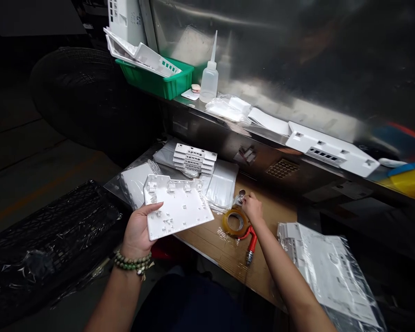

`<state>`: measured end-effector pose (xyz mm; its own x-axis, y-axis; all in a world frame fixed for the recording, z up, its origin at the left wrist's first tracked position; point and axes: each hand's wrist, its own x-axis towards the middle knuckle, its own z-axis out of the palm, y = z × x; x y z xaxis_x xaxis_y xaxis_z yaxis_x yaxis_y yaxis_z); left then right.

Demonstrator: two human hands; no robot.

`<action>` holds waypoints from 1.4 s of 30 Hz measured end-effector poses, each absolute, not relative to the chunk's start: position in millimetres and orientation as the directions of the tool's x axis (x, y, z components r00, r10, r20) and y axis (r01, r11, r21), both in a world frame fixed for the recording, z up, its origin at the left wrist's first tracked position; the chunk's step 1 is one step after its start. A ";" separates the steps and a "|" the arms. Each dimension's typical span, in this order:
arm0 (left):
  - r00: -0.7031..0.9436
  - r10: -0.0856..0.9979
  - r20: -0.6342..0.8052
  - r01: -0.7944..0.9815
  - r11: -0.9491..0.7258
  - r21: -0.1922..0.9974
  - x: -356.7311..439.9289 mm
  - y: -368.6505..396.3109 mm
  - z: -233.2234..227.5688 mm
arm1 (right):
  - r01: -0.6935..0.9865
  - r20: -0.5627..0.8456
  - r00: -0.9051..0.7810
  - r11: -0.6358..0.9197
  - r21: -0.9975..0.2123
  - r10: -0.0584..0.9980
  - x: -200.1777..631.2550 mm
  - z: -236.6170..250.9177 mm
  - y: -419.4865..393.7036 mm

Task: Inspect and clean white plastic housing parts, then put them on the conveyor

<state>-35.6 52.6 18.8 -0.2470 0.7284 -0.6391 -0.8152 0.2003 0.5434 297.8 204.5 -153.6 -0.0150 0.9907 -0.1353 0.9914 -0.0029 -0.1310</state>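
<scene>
Firmly, our left hand (137, 230) clamps one flat white plastic plate (177, 210) by its near-left corner, thumb on top and fingers hidden beneath; the plate is roughly square, matte, studded with small moulded clips and ribs, and tilts up away from the grip above the table edge. One string of green beads (133, 263) circles the wrist just behind that hold.

To the right of the plate, our right hand (253, 208) is closed over a few small round metal pieces (241, 197); we cannot tell how many, nor whether the fingertips actually pinch one. Just beside this hand lies one tape dispenser (240, 227), its amber roll glossy and its handle red, resting on one sheet of brown cardboard (224, 246).

Beyond both grips, one stack of ribbed white parts (194, 159) sits among clear plastic bags (224, 184). Farther out, on the steel ledge (228, 127), stand one clear squeeze bottle (209, 78) with a long nozzle and one green basket (159, 82). Right of the right forearm lies one bagged bundle of white plates (327, 272).
</scene>
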 end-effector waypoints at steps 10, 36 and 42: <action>-0.138 0.774 -0.618 -0.848 0.230 0.477 -14.7 70.9 32.1 | 0.944 -0.040 -0.032 0.017 -0.330 0.999 296.5 -141.3 199.7; -0.201 0.954 -0.224 -0.758 -0.006 0.653 50.0 59.1 53.6 | 0.303 0.570 -0.305 0.646 -0.701 0.762 178.9 28.2 14.4; -0.185 0.947 -0.264 -0.771 0.027 0.636 47.1 58.3 49.6 | 0.315 0.552 -0.233 0.600 -0.736 0.800 189.7 33.0 12.9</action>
